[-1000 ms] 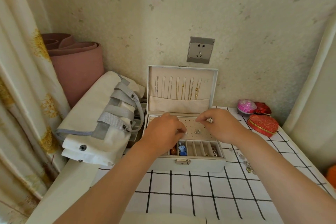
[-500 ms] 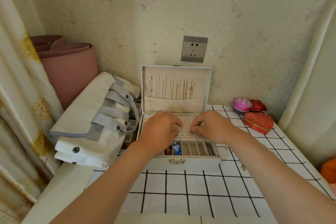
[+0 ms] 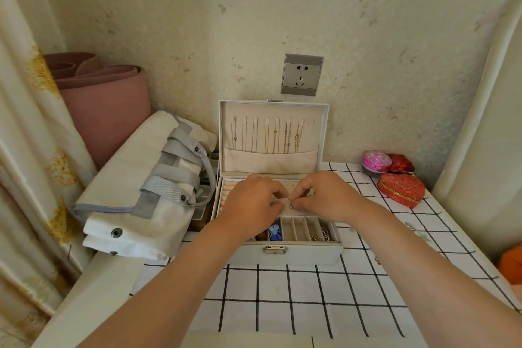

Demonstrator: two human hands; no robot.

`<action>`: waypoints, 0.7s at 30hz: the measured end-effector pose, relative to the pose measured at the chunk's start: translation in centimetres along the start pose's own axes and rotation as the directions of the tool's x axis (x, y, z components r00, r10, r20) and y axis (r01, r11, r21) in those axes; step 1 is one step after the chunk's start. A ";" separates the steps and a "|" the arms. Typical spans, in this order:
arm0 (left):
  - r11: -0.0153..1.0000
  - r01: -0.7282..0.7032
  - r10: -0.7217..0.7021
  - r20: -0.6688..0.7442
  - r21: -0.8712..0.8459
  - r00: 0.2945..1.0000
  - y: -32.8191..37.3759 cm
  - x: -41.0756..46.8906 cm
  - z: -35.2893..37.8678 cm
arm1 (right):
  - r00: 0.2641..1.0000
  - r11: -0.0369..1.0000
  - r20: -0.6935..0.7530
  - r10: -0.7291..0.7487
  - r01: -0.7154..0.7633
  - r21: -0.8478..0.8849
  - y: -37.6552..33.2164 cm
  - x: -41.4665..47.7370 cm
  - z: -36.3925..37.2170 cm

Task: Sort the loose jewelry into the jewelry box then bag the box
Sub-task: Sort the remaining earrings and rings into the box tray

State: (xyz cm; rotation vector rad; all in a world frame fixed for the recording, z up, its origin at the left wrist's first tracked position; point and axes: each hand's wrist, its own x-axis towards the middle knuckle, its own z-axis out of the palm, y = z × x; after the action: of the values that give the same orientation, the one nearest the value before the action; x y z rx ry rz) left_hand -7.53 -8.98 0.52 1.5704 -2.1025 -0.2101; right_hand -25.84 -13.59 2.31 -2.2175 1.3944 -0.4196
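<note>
Nearest the viewer, a black-and-white checked cloth (image 3: 282,305) covers the table, with a few small loose pieces (image 3: 409,226) lying on it to the right. Beyond it the jewelry box (image 3: 296,254) stands open, a blue trinket (image 3: 274,233) in one of its front slots. Both hands meet over the perforated earring panel (image 3: 300,209) — the right hand (image 3: 324,196) pinches a tiny stud (image 3: 291,206) between thumb and forefinger at the panel, while the left hand (image 3: 252,202) curls just beside it; whether it holds anything cannot be told. Necklaces (image 3: 278,135) hang in the upright lid. A white bag (image 3: 135,186) lies to the left and a red heart box (image 3: 401,189) sits far right.
</note>
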 end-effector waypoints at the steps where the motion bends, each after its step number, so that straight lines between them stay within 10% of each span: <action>1: 1.000 0.000 0.000 0.002 -0.012 1.000 0.0 0.0 0.1 | 1.000 1.000 -0.014 0.003 -0.003 0.018 0.0 0.1 0.0; 10: 0.890 0.010 -0.096 -0.166 -0.457 0.981 0.6 0.0 -1.5 | 0.978 0.724 0.118 0.174 -0.208 0.658 -1.7 0.0 -0.7; 21: 0.781 0.111 -0.229 -0.118 -0.614 0.966 0.1 0.5 -1.9 | 0.989 0.708 -0.002 0.148 -0.105 0.699 -3.1 -0.2 -0.1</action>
State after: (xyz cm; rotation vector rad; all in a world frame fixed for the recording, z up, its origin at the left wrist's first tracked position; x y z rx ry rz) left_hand -6.84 -9.12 2.34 1.3125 -1.5226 -0.6993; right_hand -23.70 -12.29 4.10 -1.4809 1.1385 -0.8146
